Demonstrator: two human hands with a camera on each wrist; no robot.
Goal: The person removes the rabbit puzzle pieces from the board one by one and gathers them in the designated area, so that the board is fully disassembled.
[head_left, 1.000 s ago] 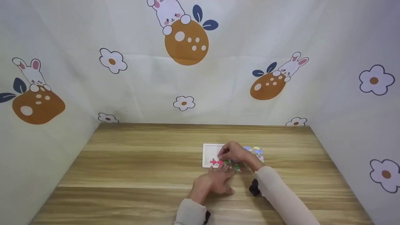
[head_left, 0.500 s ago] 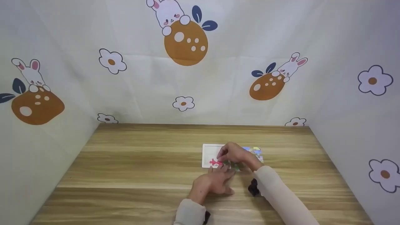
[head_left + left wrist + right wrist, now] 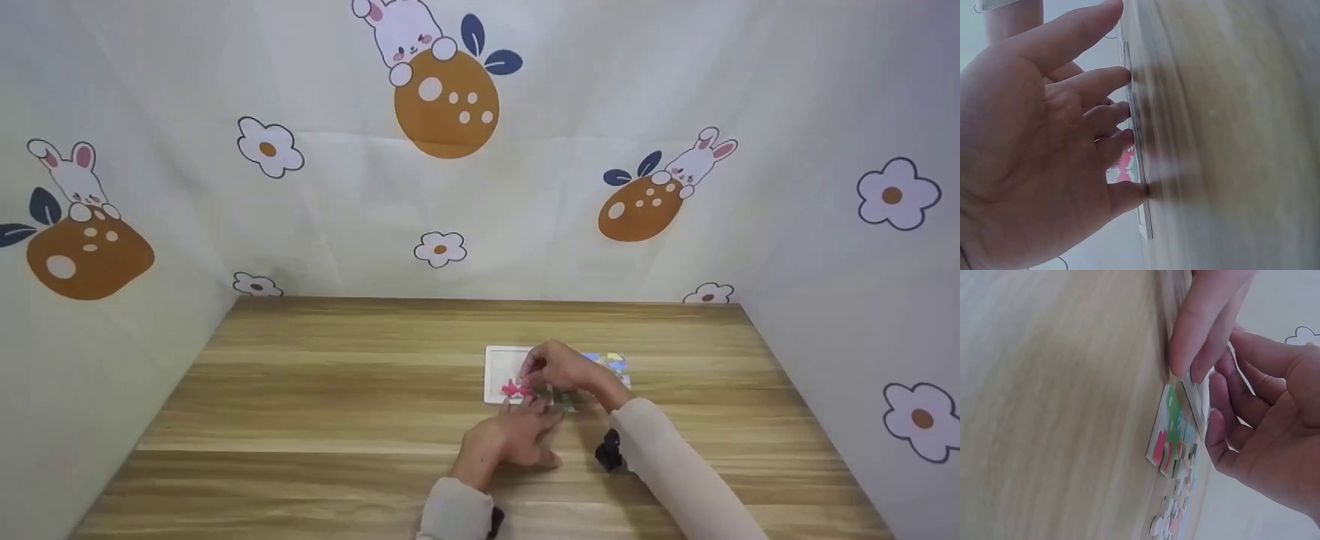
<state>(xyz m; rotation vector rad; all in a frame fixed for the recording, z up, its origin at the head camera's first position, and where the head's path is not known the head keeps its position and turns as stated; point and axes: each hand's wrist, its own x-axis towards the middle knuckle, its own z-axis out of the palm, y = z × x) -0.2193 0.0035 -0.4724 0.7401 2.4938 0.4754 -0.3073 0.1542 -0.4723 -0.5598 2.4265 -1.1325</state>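
Note:
A shallow white puzzle tray (image 3: pixel 493 375) lies on the wooden table, with red jigsaw pieces (image 3: pixel 514 389) along its near edge. My left hand (image 3: pixel 511 436) rests at that edge, fingers spread; in the left wrist view the fingertips of the left hand (image 3: pixel 1044 146) touch the table and tray side. My right hand (image 3: pixel 562 365) reaches over the tray from the right, thumb and index finger together at a puzzle piece by the red ones. In the right wrist view the right hand (image 3: pixel 1275 416) has curled fingers, its pinching tips partly hidden behind the left hand.
Loose colourful puzzle pieces (image 3: pixel 616 365) lie on the table right of the tray, partly under the right forearm. A green and red piece (image 3: pixel 1168 427) sits close to the tray. Patterned cloth walls (image 3: pixel 337 210) enclose the back and sides.
The red pieces in the tray have shifted slightly under the right fingertips. Both hands stay nearly in place, and the head view has moved very little.

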